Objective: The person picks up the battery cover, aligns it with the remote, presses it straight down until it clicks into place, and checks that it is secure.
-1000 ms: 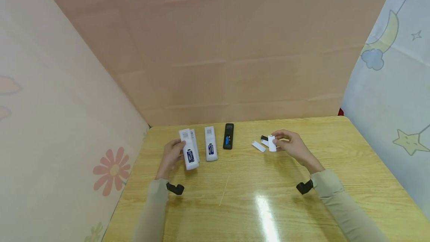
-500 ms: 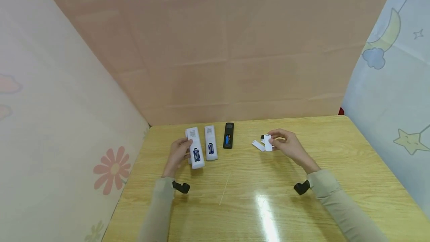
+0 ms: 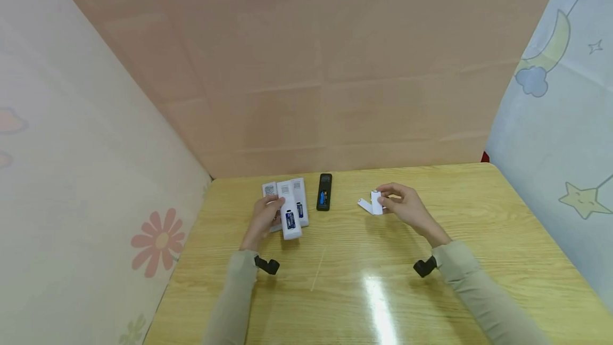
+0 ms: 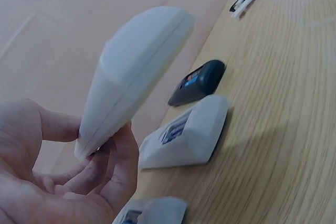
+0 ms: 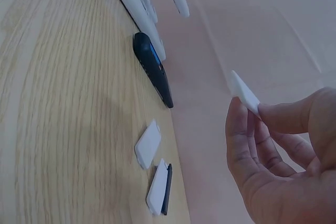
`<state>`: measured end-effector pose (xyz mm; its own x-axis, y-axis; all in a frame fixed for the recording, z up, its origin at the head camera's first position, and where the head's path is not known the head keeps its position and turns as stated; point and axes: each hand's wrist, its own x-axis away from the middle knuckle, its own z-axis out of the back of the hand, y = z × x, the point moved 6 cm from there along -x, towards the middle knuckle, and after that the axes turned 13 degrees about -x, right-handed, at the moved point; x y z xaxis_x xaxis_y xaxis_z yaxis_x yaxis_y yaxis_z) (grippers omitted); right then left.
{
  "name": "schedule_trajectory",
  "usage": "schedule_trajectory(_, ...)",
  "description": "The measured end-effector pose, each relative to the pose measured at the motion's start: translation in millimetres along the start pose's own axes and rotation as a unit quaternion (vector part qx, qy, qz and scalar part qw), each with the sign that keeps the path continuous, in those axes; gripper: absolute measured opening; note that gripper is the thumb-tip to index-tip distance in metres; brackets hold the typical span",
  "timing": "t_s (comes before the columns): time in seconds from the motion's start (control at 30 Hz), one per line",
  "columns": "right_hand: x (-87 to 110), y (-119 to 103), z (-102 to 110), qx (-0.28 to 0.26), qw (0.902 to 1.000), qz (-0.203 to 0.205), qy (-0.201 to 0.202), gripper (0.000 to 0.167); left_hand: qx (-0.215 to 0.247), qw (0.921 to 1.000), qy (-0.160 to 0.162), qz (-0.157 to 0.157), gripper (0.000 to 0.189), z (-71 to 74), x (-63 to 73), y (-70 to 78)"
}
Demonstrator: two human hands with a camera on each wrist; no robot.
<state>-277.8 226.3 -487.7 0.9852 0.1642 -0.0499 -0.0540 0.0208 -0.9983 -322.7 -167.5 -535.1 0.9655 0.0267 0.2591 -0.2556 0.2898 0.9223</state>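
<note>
Left of the black remote (image 3: pixel 325 180), my left hand (image 3: pixel 261 217) pinches a smooth, rounded white remote (image 3: pixel 289 205), fingers parted only by its thickness, above the grained wooden worktop (image 3: pixel 335 281). Right of the black remote, my right hand (image 3: pixel 407 208) nips a thin, flat cover (image 3: pixel 375 203). Two tapered remotes (image 4: pixel 202 135) lie left of the black remote, slim loose covers (image 5: pixel 149 144) right, creased cloth (image 3: pixel 335 68) behind.
</note>
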Motion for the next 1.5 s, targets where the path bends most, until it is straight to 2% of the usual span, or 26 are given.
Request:
schedule_trajectory(0.43,-8.3,-2.3,-14.8,-0.012,0.9998,0.003,-0.017,0.033,-0.006,0.9995,-0.03,-0.007,0.054,-18.7,1.5,4.6)
schedule_trajectory(0.8,-15.6,-2.1,-22.6,-0.021,0.9996,0.007,-0.016,0.033,-0.002,0.9992,-0.037,-0.014,0.054,-24.7,2.4,4.1)
schedule_trajectory(1.17,-15.4,-8.2,-26.2,-0.014,0.9992,0.017,-0.032,0.033,0.006,0.9985,-0.047,-0.028,0.055,-38.8,2.3,10.0)
schedule_trajectory(1.5,-18.1,-15.6,-29.3,-0.008,0.9994,0.015,-0.031,0.033,0.004,0.998,-0.052,-0.035,0.057,-52.1,-0.1,17.2)
